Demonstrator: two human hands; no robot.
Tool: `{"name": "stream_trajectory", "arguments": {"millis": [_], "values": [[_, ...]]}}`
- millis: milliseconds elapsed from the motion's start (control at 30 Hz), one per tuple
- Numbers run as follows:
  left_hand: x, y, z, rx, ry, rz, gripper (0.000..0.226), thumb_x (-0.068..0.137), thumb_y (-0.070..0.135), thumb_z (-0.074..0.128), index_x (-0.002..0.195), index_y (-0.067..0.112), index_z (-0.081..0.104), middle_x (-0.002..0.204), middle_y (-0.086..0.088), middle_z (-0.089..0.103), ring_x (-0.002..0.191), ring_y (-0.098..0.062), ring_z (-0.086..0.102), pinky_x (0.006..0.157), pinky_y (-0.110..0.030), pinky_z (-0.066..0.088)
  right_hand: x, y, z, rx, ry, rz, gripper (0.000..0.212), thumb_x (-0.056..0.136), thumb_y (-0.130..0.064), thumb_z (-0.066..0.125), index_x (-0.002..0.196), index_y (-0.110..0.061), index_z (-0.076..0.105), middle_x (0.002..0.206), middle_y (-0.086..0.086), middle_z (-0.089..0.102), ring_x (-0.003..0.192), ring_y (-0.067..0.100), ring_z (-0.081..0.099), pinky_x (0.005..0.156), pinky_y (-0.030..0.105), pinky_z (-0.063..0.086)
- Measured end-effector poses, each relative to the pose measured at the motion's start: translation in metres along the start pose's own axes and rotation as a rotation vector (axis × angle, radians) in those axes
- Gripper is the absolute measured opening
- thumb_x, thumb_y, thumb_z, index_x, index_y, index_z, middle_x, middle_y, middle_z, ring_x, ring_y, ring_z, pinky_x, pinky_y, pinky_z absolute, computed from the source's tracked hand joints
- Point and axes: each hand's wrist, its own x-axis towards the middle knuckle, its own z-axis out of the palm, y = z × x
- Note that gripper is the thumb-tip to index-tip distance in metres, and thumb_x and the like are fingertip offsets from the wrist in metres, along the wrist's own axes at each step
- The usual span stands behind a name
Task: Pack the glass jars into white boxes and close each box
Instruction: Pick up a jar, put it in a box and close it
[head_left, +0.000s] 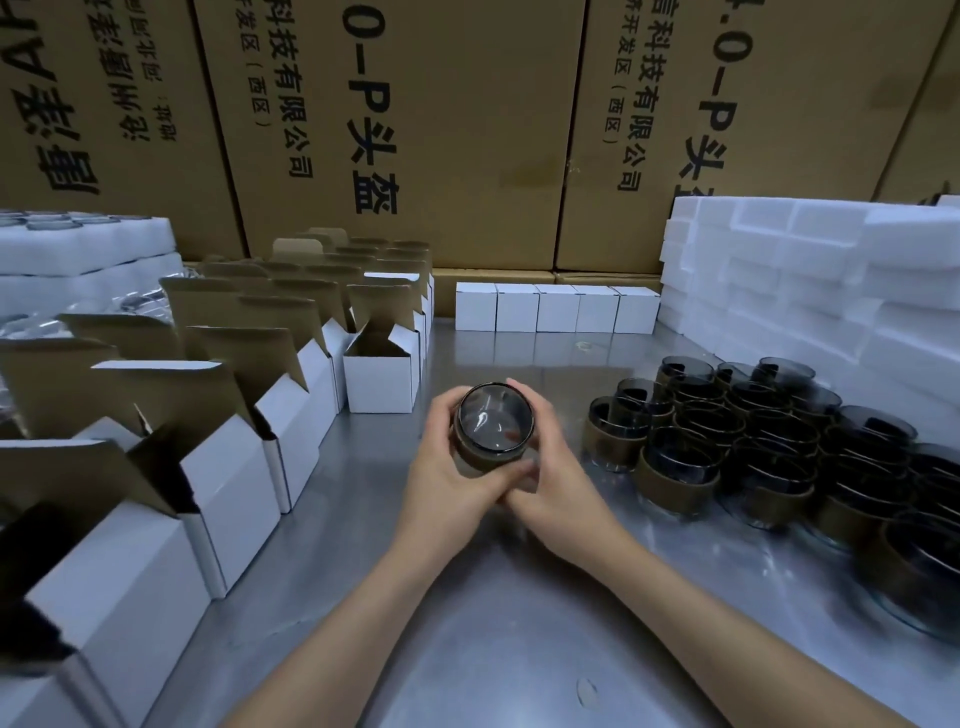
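Both hands cup one jar (493, 423) above the table (467, 623), mid frame: left hand (449, 467) curled round its left side and underside, right hand (553, 467) wrapped round its right side, fingertips of both meeting under the jar. Jar tilted, mouth facing the camera, dark smoked glass with a brown band round the lower body. Nearest open box (382, 374) just beyond and left of the hands, flaps up, apart from the jar. More open boxes (234, 457) run in rows down the left side. Jar cluster (753, 447) right of the hands, close packed, upright. Closed boxes (556, 309) in a row at the back. Foam stacks (810, 280) back right, foam trays (88, 249) back left, cartons (441, 130) behind all
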Motion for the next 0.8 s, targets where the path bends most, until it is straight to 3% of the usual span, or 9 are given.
{"name": "stream_trajectory", "arguments": {"millis": [100,233,333,467,567,667,733,800], "values": [[-0.001,0.002,0.001,-0.021,-0.067,0.048,0.07,0.065,0.008,0.085,0.119,0.028,0.046,0.114,0.014,0.059,0.111,-0.002,0.056,0.094,-0.014,0.042,0.0,-0.001,-0.003,-0.059,0.116,-0.025,0.067,0.065,-0.011,0.054,0.124,-0.039,0.038,0.122,-0.014,0.056,0.114,0.006,0.055,0.097,0.034,0.047],[-0.004,0.006,0.003,-0.017,-0.131,0.081,0.065,0.065,0.01,0.074,0.119,0.029,0.044,0.107,0.028,0.058,0.107,0.005,0.055,0.089,-0.007,0.039,0.0,0.002,-0.003,-0.094,0.167,-0.033,0.068,0.063,-0.004,0.05,0.121,-0.037,0.037,0.118,-0.009,0.054,0.111,0.017,0.056,0.09,0.046,0.049],[-0.003,0.007,0.003,-0.035,-0.139,0.087,0.064,0.064,0.012,0.075,0.119,0.027,0.047,0.112,0.02,0.059,0.109,0.001,0.056,0.092,-0.011,0.041,0.0,0.003,-0.003,-0.104,0.18,-0.028,0.068,0.064,-0.002,0.056,0.118,-0.04,0.036,0.117,-0.01,0.054,0.11,0.015,0.055,0.089,0.046,0.049],[-0.001,0.011,-0.001,-0.164,-0.066,-0.031,0.068,0.059,0.027,0.089,0.118,0.015,0.058,0.11,0.001,0.068,0.106,-0.012,0.064,0.089,-0.02,0.05,-0.002,0.0,-0.004,-0.086,0.172,-0.013,0.063,0.069,-0.027,0.07,0.122,-0.042,0.04,0.115,-0.019,0.058,0.11,0.003,0.055,0.091,0.04,0.05],[-0.001,0.012,-0.002,-0.177,0.042,-0.163,0.063,0.063,0.057,0.08,0.113,0.023,0.062,0.105,0.005,0.071,0.102,-0.012,0.066,0.088,-0.03,0.054,-0.003,-0.005,-0.002,-0.087,0.153,-0.009,0.068,0.067,-0.053,0.067,0.13,-0.042,0.041,0.117,-0.019,0.056,0.107,0.001,0.056,0.09,0.032,0.051],[0.0,0.013,-0.003,-0.187,0.032,-0.292,0.061,0.066,0.072,0.063,0.102,0.023,0.067,0.098,-0.001,0.071,0.095,-0.022,0.068,0.078,-0.039,0.057,-0.004,-0.007,-0.002,-0.121,0.117,0.059,0.064,0.062,-0.066,0.062,0.12,-0.047,0.043,0.111,-0.018,0.058,0.098,0.002,0.06,0.085,0.028,0.051],[0.001,0.016,-0.003,-0.172,-0.017,-0.334,0.059,0.076,0.075,0.052,0.092,0.021,0.071,0.087,-0.004,0.073,0.084,-0.024,0.07,0.068,-0.035,0.055,-0.003,-0.008,-0.003,-0.109,0.096,0.116,0.06,0.058,-0.077,0.055,0.106,-0.044,0.044,0.098,-0.017,0.063,0.09,0.0,0.061,0.08,0.023,0.05],[0.001,0.018,-0.002,-0.114,-0.038,-0.353,0.063,0.084,0.07,0.039,0.084,0.017,0.073,0.069,-0.003,0.071,0.064,-0.019,0.067,0.055,-0.027,0.05,-0.002,-0.007,-0.004,-0.064,0.088,0.159,0.065,0.06,-0.087,0.049,0.1,-0.036,0.046,0.089,-0.013,0.064,0.087,0.005,0.062,0.08,0.028,0.05]]}}
